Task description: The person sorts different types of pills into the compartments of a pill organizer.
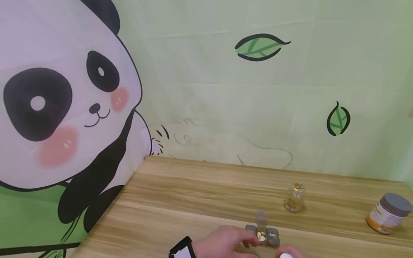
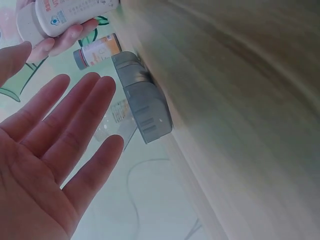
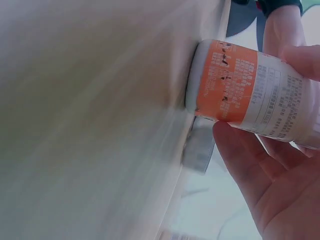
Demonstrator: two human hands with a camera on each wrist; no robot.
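A grey pill organizer (image 1: 273,236) lies on the table, its middle compartment's clear lid (image 1: 261,218) standing up and several pale yellow tablets (image 1: 261,236) inside. Beside it is my left hand (image 1: 226,242), fingers extended and nothing in them; the left wrist view shows the open palm (image 2: 45,165) near the organizer (image 2: 145,107). My right hand (image 3: 280,190) grips a white pill bottle (image 3: 275,100) with an orange label band, its base on or just over the table. Only the bottle's white top (image 1: 285,255) shows at the head view's lower edge.
Behind the organizer stands a small clear jar (image 1: 294,198) with a gold lid. Farther right is a white and orange tub (image 1: 388,214) with a grey lid. A panda-printed cloth (image 1: 206,89) hangs behind the wooden table (image 1: 193,190).
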